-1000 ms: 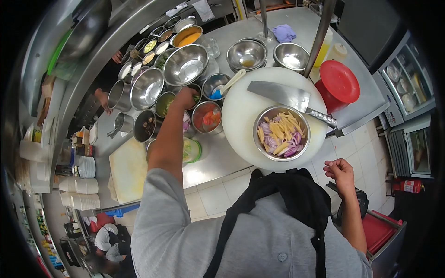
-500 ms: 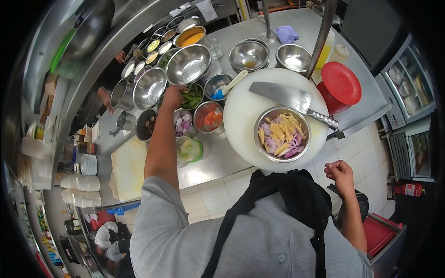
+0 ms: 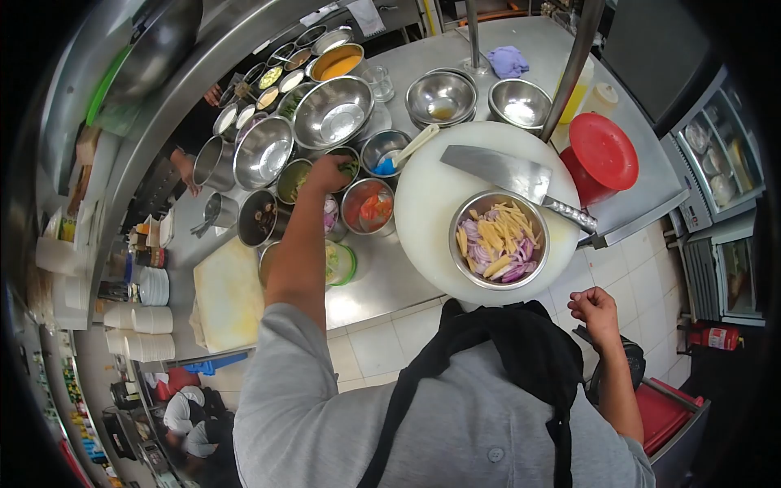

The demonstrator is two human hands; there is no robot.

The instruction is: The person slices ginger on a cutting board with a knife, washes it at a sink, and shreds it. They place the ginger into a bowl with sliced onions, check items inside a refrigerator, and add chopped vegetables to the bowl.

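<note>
My left hand (image 3: 328,174) reaches into a steel pot of green vegetable pieces (image 3: 351,167); its fingertips are hidden, so what they hold cannot be seen. Close to that wrist are a pot of chopped red onion (image 3: 329,213) and a pot of tomato pieces (image 3: 374,206). My right hand (image 3: 596,315) hangs off the counter's near edge, fingers loosely curled, with nothing visible in them. A steel bowl (image 3: 464,264) holding sliced red onion and yellow strips (image 3: 498,232) rests on the round white cutting board (image 3: 423,236). Behind it on the board lies a cleaver (image 3: 504,172).
Steel mixing bowls (image 3: 333,114) stand behind the pots. A red lidded container (image 3: 602,152) and a metal post (image 3: 569,69) are at the right. A pale rectangular board (image 3: 229,297) lies left. Another person's hand (image 3: 184,171) shows across the counter.
My left hand has shifted to the right and slightly nearer, over the green vegetable pot, covering more of it. My right hand stays nearly still.
</note>
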